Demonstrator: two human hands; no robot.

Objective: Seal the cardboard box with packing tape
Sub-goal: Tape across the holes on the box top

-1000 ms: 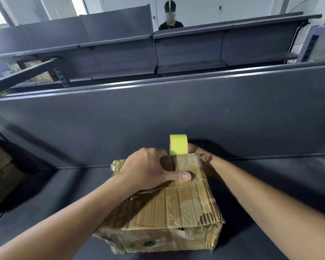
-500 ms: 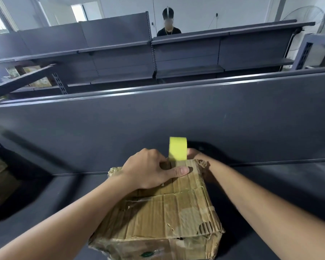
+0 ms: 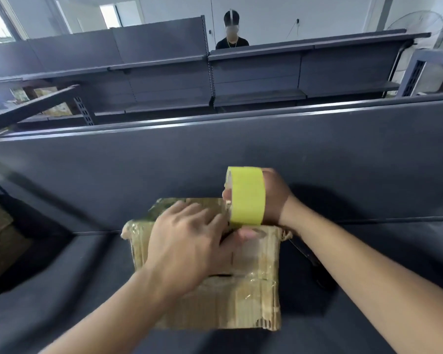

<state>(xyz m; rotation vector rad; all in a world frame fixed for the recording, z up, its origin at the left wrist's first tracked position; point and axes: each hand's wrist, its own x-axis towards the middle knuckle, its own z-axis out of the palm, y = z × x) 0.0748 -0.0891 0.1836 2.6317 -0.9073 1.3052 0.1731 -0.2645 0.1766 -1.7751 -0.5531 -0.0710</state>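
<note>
Our right hand (image 3: pixel 271 198) grips the yellow tape roll (image 3: pixel 246 196) at the cardboard box's (image 3: pixel 241 297) far edge; our left hand (image 3: pixel 189 241) presses flat, thumb beneath the roll.

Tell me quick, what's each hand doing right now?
Left hand: open, pressing flat on the cardboard box.
Right hand: closed around the yellow tape roll.

Both forearms reach forward from the bottom edge, bare. The left hand (image 3: pixel 189 241) lies palm down, fingers spread and pointing up and to the right, thumb stretched out to the right. The right hand (image 3: pixel 271 198) is raised beyond it, wrist bent, its grip closed round the tape (image 3: pixel 246 195), fingers through the core.
</note>
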